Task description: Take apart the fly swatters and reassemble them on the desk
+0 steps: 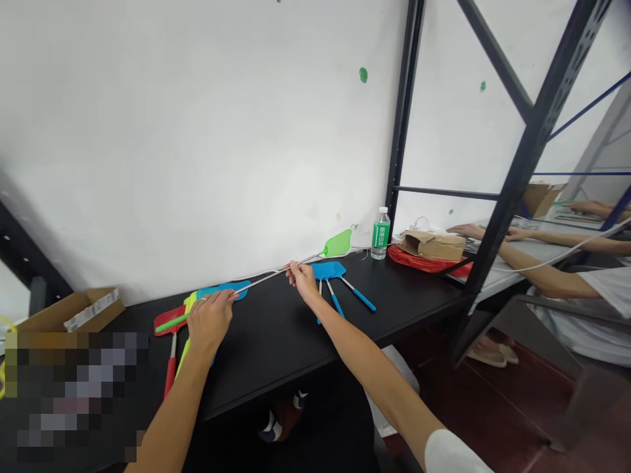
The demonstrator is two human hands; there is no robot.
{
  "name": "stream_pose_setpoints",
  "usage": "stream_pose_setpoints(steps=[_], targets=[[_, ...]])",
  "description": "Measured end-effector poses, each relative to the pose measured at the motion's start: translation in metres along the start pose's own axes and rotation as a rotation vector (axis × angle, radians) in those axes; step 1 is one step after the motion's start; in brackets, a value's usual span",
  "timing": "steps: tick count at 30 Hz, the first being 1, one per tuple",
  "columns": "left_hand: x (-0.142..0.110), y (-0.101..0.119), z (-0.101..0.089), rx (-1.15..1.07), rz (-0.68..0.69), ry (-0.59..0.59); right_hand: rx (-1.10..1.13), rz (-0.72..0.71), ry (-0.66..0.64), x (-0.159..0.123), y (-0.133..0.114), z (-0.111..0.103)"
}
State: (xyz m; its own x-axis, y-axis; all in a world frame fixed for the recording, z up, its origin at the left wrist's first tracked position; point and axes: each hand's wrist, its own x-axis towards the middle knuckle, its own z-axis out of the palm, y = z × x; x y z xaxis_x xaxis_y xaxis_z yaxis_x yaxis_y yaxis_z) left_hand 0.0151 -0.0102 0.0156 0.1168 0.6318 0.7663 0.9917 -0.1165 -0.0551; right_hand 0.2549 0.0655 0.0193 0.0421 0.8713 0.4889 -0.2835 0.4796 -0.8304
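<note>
A green fly swatter [338, 244] with a thin metal rod is held slantwise above the black table [276, 348], its mesh head up to the right. My left hand [211, 320] is closed around it where the green grip meets the rod. Further up, the fingers of my right hand [302, 278] pinch the rod. Under and beside my left hand lie a red fly swatter [170, 320], a yellow-green one and a blue one [239, 288], partly covered by the hand. Just past my right hand are several blue fly swatters [329, 270], heads overlapping, handles fanned toward me.
An open cardboard box [73, 310] stands at the left end. A water bottle [380, 234] is upright near the rack post. To its right, a brown paper package [434, 245] rests by a red plastic bag [424, 263]. Beyond the dark metal rack [507, 171], other people sit at work.
</note>
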Motion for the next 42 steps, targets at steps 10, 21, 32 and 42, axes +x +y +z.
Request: stream_pose_setpoints(steps=[10, 21, 32, 42], targets=[[-0.003, -0.004, -0.007, -0.099, 0.069, 0.157, 0.176, 0.160, 0.016, -0.001, 0.006, 0.001], [-0.002, -0.014, -0.005, -0.079, 0.028, 0.118, 0.224, 0.144, 0.200, 0.008, 0.008, -0.011], [-0.008, -0.036, -0.006, -0.112, -0.043, 0.116, 0.300, 0.058, 0.600, 0.019, 0.000, -0.044], [-0.003, -0.012, -0.018, -0.245, -0.066, 0.377, 0.362, 0.064, 0.571, 0.017, 0.000, -0.040]])
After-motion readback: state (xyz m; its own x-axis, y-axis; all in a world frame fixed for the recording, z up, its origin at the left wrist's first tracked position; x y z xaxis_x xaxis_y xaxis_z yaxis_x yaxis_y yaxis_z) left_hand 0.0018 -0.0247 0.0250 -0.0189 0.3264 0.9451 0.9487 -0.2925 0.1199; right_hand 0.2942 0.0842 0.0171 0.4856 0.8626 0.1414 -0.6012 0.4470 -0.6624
